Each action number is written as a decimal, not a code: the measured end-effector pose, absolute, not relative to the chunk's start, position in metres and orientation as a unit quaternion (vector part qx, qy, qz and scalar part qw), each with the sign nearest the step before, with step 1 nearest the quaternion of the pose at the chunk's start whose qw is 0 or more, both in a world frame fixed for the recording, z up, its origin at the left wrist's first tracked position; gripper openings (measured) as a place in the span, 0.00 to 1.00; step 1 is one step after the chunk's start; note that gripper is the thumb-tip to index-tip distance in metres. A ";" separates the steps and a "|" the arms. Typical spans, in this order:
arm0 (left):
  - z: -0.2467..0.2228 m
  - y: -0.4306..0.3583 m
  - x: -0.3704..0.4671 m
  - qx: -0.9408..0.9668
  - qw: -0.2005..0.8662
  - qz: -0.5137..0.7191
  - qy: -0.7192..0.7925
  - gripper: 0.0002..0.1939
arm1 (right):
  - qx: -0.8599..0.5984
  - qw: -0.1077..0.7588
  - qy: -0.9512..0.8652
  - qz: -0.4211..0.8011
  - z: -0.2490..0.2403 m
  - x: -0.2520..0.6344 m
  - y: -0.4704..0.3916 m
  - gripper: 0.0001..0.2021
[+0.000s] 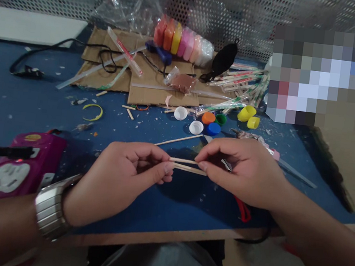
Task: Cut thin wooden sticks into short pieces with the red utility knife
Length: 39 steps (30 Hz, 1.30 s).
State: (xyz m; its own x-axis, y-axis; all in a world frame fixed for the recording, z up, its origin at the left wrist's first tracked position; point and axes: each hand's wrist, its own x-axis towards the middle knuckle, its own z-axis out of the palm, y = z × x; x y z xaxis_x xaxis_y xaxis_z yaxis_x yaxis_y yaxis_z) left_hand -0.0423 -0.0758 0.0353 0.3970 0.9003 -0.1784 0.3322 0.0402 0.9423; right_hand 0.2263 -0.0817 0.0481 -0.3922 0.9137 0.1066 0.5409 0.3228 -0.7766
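Note:
Thin wooden sticks (189, 168) span the gap between my two hands, above the front of the blue table. My left hand (131, 174), with a metal watch at its wrist, pinches their left ends between thumb and fingers. Thumb and index finger of my right hand (240, 168) close on the right end of the upper stick (183, 160); the lower ones reach just under the right thumb. Another wooden stick (179, 139) lies on the table behind my hands. Part of a shiny metal object (226, 165) shows beneath my right palm, its kind unclear.
Bottle caps (196, 127) and scraps lie behind my hands. Cardboard (113, 74) farther back bears a blue glue gun (159, 53), wrapped clay blocks (184, 42) and bundled sticks (241, 80). A purple power strip (23, 162) stands at left. Red handles (243, 209) lie near the front edge.

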 end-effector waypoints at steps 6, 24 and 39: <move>0.037 -0.074 -0.042 0.637 0.535 0.272 0.484 0.08 | -0.455 0.274 -0.777 0.338 0.046 0.231 -0.083 0.06; 0.041 -0.073 -0.040 0.608 0.564 0.286 0.479 0.06 | -0.422 0.277 -0.804 0.314 0.044 0.232 -0.082 0.07; 0.040 -0.071 -0.043 0.592 0.579 0.310 0.468 0.08 | -0.455 0.289 -0.774 0.332 0.046 0.229 -0.082 0.05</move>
State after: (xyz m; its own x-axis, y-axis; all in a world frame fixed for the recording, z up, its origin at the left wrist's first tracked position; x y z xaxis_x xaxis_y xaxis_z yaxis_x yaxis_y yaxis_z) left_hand -0.0427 -0.0711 0.0402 0.3705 0.9123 -0.1744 0.1954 0.1071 0.9749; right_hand 0.2289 -0.0822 0.0461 -0.4192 0.8962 0.1453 0.5130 0.3659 -0.7765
